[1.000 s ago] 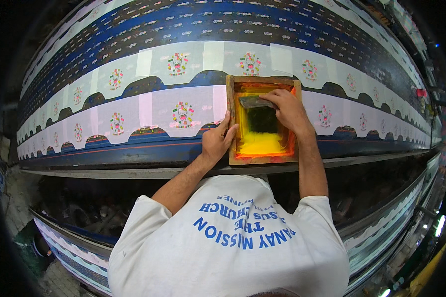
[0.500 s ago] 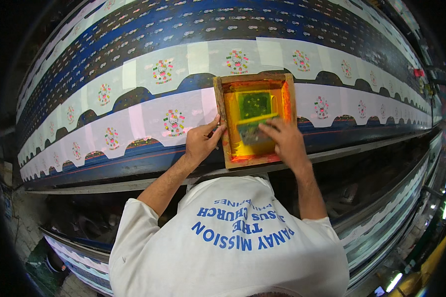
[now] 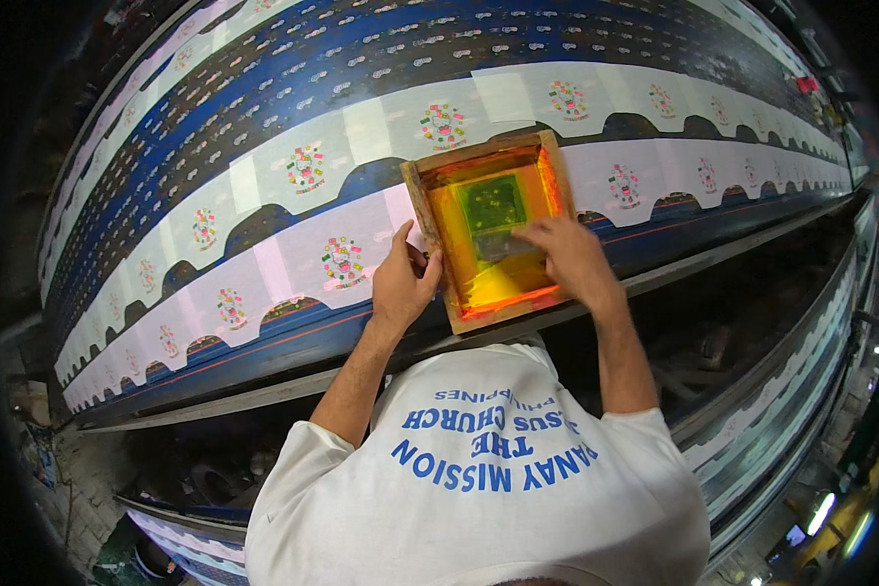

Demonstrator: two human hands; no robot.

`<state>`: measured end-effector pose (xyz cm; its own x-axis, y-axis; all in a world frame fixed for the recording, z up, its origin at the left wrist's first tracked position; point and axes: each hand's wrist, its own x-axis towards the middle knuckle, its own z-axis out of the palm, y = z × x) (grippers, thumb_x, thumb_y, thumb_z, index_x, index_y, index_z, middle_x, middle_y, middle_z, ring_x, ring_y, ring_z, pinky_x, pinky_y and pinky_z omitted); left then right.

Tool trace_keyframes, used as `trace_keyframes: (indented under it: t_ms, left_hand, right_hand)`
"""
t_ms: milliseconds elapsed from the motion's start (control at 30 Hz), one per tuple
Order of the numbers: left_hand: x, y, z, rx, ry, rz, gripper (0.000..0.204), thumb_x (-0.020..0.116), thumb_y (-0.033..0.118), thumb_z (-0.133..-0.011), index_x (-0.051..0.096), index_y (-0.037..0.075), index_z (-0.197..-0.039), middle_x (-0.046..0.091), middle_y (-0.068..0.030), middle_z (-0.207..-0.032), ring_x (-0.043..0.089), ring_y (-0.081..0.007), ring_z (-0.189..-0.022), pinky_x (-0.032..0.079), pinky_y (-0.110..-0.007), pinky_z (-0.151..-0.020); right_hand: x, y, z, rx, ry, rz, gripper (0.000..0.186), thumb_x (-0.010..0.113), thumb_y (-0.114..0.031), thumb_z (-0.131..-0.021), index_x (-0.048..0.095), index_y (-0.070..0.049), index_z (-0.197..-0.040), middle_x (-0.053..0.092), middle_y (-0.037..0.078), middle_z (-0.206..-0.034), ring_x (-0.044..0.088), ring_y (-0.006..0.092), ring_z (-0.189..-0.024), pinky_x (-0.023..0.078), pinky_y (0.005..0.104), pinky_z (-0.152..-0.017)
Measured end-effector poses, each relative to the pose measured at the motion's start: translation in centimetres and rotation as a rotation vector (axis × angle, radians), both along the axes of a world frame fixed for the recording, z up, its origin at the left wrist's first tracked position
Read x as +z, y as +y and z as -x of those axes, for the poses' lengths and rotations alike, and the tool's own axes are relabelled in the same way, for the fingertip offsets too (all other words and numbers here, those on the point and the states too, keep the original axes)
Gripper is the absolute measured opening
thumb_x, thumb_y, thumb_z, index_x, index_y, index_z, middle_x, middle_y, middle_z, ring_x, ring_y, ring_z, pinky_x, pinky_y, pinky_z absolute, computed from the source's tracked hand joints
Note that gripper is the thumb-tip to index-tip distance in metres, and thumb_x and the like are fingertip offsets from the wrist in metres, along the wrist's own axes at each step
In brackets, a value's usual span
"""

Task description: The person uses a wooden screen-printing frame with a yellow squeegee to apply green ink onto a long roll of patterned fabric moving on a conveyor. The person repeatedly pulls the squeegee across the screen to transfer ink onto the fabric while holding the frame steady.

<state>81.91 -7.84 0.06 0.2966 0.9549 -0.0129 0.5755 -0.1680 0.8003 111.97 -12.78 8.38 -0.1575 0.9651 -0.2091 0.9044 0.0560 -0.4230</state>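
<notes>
A wooden-framed printing screen (image 3: 422, 200) lies over the pink fabric strip, its mesh yellow and orange, with a dark green rectangle (image 3: 495, 205) in the middle. Against the frame's left side, my left hand (image 3: 400, 281) is closed, thumb and bent fingers at the wood. My right hand (image 3: 578, 262) reaches in over the right side and grips a greyish squeegee (image 3: 498, 245), which is somewhat blurred and rests on the mesh just below the green patch. Part of the squeegee is hidden by my fingers.
Printed pink pieces (image 3: 293, 283) run along the near table edge, with a row of white printed pieces (image 3: 347, 137) behind. Farther back, dark blue fabric (image 3: 293, 68) carries small motifs. A table rail (image 3: 254, 396) passes in front of me; more fabric strips lie on both lower sides.
The squeegee has shifted up the mesh toward the green patch and its yellow edge no longer shows. The whole view has turned slightly. My left hand stays at the frame.
</notes>
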Motion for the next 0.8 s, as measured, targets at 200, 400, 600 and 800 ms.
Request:
trace_keyframes:
  t_ms: [200,400,600,800]
  left_hand:
    - [1.6,0.8,-2.3,-0.126,0.317,0.231,0.097,0.067,0.041,-0.104,0.015,-0.006,-0.171,0.075,-0.0301,-0.082,0.076,-0.0498,-0.078,0.061,-0.059,-0.071]
    - [0.5,1.4,-2.6,-0.132,0.267,0.264,0.109,0.07,0.038,-0.099,0.004,-0.007,-0.172,0.076,-0.0329,-0.086,0.076,-0.0536,-0.082,0.062,-0.061,-0.075]
    - [1.0,1.3,-2.7,-0.115,0.185,0.315,0.111,0.072,0.028,-0.097,-0.001,-0.003,-0.174,0.078,-0.0292,-0.086,0.077,-0.0485,-0.078,0.062,-0.054,-0.069]
    - [1.1,0.2,-8.8,-0.078,0.096,0.185,0.112,0.074,0.026,-0.096,0.0,0.001,-0.176,0.078,-0.0231,-0.08,0.078,-0.041,-0.07,0.062,-0.048,-0.064]
  right_hand:
    - [-0.6,-7.2,2.0,-0.073,-0.006,-0.09,0.054,0.065,0.007,-0.088,0.077,-0.014,-0.137,0.073,0.011,-0.132,0.068,0.0334,-0.127,0.056,0.047,-0.109]
    - [-0.6,-7.5,1.7,-0.048,0.007,-0.143,0.057,0.065,0.007,-0.087,0.076,-0.014,-0.139,0.072,0.011,-0.134,0.067,0.0331,-0.128,0.056,0.0473,-0.11]
    - [-1.3,-7.5,0.7,-0.06,0.034,-0.154,0.053,0.067,0.004,-0.09,0.076,-0.014,-0.139,0.073,0.012,-0.131,0.069,0.0323,-0.125,0.057,0.047,-0.108]
    - [0.0,-7.7,-6.2,-0.05,0.075,-0.212,0.051,0.067,0.003,-0.091,0.076,-0.014,-0.139,0.074,0.012,-0.129,0.069,0.0316,-0.123,0.057,0.0464,-0.108]
